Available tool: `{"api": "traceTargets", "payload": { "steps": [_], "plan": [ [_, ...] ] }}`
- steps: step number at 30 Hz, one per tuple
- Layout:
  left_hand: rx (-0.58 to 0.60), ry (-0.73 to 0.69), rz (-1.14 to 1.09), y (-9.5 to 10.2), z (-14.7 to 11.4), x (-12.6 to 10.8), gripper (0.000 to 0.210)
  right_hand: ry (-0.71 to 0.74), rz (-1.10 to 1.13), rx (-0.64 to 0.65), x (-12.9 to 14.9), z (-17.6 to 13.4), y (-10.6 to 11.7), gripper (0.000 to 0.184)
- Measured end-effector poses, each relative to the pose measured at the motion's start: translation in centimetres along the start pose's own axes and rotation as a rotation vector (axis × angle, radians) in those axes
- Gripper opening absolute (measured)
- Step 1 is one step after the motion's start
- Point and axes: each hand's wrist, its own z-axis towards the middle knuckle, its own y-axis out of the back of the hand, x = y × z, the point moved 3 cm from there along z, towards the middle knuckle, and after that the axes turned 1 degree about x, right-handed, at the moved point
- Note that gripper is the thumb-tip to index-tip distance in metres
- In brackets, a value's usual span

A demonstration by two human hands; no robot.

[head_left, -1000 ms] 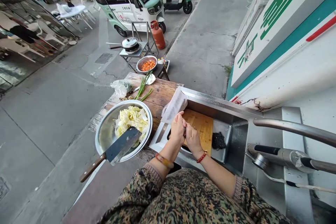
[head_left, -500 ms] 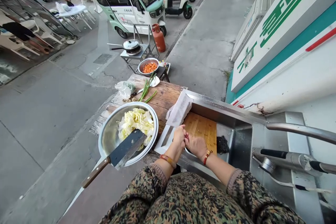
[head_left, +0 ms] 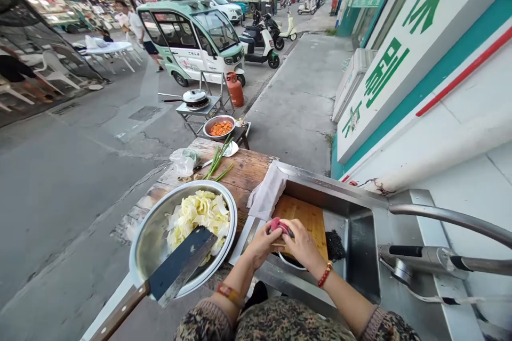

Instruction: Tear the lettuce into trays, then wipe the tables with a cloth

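Note:
Above the near left corner of the sink (head_left: 362,272), my left hand (head_left: 261,245) and my right hand (head_left: 302,245) are closed together on a small pinkish-red thing (head_left: 279,225). It looks soft, but I cannot make out its kind. Something dark shows beside my right fingers. Under my hands, a wooden cutting board (head_left: 312,216) leans in the sink, beside a black scouring pad (head_left: 334,245). Part of a white rim (head_left: 290,262) shows below my wrists. To the left, a cleaver (head_left: 180,266) lies across a metal bowl (head_left: 150,245) of chopped cabbage (head_left: 200,213).
A cloth (head_left: 267,190) drapes over the sink's corner. Green onions (head_left: 218,160) and a plastic bag (head_left: 184,161) lie on the wooden table (head_left: 244,170). Beyond are a bowl of carrots (head_left: 221,128), a lidded pan (head_left: 195,97) and a gas cylinder (head_left: 234,89). A faucet (head_left: 444,217) reaches in from the right.
The view has tilted up, showing more street. My hands have turned and opened out around the pinkish-red thing, which was mostly hidden between them before. The cleaver still rests on the bowl.

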Motion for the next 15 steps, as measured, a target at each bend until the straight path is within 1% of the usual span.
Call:
{"api": "traceTargets", "payload": {
  "steps": [2, 3, 6, 8, 10, 11, 13, 15],
  "plan": [
    [0.026, -0.036, 0.021, 0.7, -0.4, -0.5, 0.056, 0.008, 0.088, 0.034, 0.2, 0.2, 0.4, 0.03],
    [0.024, -0.074, 0.036, 1.0, -0.4, -0.8, 0.057, -0.017, 0.153, 0.042, 0.2, 0.3, 0.5, 0.031],
    [0.008, -0.207, 0.067, 1.6, -0.3, -2.1, 0.055, -0.166, 0.371, 0.033, -0.1, 0.2, 0.3, 0.037],
    [-0.02, -0.231, 0.064, 1.5, -0.1, -2.9, 0.053, -0.221, 0.463, 0.035, -0.2, 0.2, 0.2, 0.04],
    [-0.056, -0.231, 0.11, 1.3, 0.1, -3.5, 0.052, -0.216, 0.489, 0.03, -0.2, 0.5, 0.5, 0.041],
    [-0.069, -0.241, 0.171, 1.1, 0.2, -3.9, 0.052, -0.211, 0.487, 0.026, -0.1, 0.7, 0.9, 0.042],
    [-0.064, -0.285, 0.345, 0.7, 0.3, -4.7, 0.051, -0.195, 0.481, 0.013, 0.2, 1.1, 1.8, 0.04],
    [-0.033, -0.317, 0.492, 0.4, 0.4, -5.4, 0.05, -0.138, 0.464, -0.009, 0.5, 1.6, 2.9, 0.037]
  ]
}}
